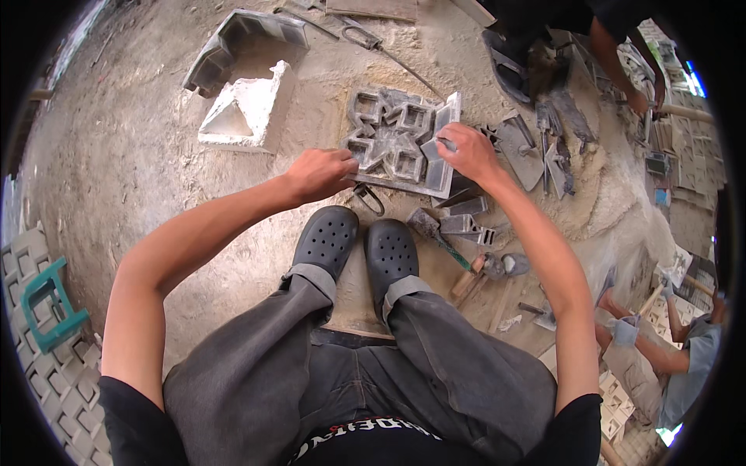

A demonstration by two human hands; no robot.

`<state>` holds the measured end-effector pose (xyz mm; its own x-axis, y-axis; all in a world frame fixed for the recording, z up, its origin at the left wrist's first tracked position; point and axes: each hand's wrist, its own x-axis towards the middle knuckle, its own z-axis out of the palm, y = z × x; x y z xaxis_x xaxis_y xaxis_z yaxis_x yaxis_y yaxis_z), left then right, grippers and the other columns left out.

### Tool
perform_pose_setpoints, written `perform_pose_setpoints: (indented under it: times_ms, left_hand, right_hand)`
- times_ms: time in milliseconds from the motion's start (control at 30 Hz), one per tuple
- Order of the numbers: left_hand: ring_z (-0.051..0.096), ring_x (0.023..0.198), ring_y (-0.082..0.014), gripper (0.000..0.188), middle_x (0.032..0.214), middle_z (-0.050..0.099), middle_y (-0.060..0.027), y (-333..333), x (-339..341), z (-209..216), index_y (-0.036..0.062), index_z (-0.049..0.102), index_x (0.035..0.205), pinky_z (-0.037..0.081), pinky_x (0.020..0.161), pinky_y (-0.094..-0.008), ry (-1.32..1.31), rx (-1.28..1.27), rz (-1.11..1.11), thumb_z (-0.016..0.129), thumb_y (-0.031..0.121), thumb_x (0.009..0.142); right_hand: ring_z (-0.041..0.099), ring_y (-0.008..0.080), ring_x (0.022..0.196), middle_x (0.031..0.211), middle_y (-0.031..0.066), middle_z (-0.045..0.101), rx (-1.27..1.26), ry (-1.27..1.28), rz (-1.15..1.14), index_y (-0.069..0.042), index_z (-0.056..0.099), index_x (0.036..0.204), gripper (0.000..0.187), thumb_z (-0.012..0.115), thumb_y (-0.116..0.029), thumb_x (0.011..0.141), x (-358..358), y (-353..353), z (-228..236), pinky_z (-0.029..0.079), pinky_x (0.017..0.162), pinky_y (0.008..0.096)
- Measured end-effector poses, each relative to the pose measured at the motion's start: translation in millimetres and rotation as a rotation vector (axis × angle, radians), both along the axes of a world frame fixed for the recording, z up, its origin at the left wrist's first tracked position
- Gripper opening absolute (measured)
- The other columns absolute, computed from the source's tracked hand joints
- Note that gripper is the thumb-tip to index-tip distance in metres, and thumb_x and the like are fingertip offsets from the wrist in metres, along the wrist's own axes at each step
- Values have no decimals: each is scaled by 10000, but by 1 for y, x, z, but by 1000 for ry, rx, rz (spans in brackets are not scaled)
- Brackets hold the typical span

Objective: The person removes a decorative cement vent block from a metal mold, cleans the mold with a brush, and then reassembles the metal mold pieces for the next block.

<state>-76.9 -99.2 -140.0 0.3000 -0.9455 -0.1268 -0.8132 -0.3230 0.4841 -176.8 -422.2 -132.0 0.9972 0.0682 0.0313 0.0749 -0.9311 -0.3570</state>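
Grey trousers (249,353) fill your foreground, knees spread, and beyond them sits the patterned grey mould (388,140) on dusty ground (148,147), just past your dark clogs (326,237). Your left hand (317,175) curls at its near-left corner, grip impossible to tell, while your right hand (468,151), closed narrow over its right side, holds a small grey-tipped piece (446,144).

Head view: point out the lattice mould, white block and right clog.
Lattice mould (388,141), head view: centre of its pattern.
White block (261,101), head view: upper surface.
Right clog (392,252), head view: perforated upper.
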Motion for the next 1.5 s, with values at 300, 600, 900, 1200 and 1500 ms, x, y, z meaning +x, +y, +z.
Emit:
perform_pose_setpoints:
  times_ms: [300, 600, 900, 1200, 1500]
  left_hand:
    - [644, 807, -307, 236, 877, 587, -93, -2, -1, 2, 81, 576, 909, 525, 638, -442, -91, -17, -33, 678, 280, 835]
    - [641, 772, -310, 252, 854, 578, -89, 3, 1, 5, 82, 565, 896, 516, 632, -445, -80, -11, -18, 691, 290, 833]
    - [645, 774, -312, 260, 851, 580, -92, -2, 1, 8, 85, 562, 904, 514, 624, -449, -58, 35, -11, 693, 297, 832]
    - [645, 768, -315, 245, 849, 582, -94, 3, 0, 5, 92, 572, 908, 517, 628, -451, -62, 7, -2, 690, 293, 835]
    - [651, 787, -307, 267, 876, 606, -76, 16, 19, 0, 117, 624, 938, 529, 635, -428, -71, 5, -89, 661, 373, 873]
  right_hand:
    - [664, 274, 915, 1009, 35, 670, -1, 16, -23, -107, 689, 966, 177, 648, -231, 846, -4, 1, 1, 546, 774, 402]
    - [659, 263, 939, 1023, 29, 658, 10, -7, -23, -122, 671, 1004, 179, 642, -225, 860, -7, 2, -2, 549, 775, 401]
    - [653, 265, 941, 1020, 34, 644, 39, -2, -25, -118, 665, 1010, 183, 644, -221, 861, -9, -5, -9, 545, 771, 400]
    - [648, 265, 946, 1008, 41, 641, 29, -15, -14, -105, 664, 996, 178, 646, -210, 853, -8, -1, -6, 546, 771, 395]
    - [636, 266, 959, 997, 42, 635, 22, -46, -15, -110, 660, 990, 166, 643, -206, 855, -7, 1, -9, 540, 783, 393]
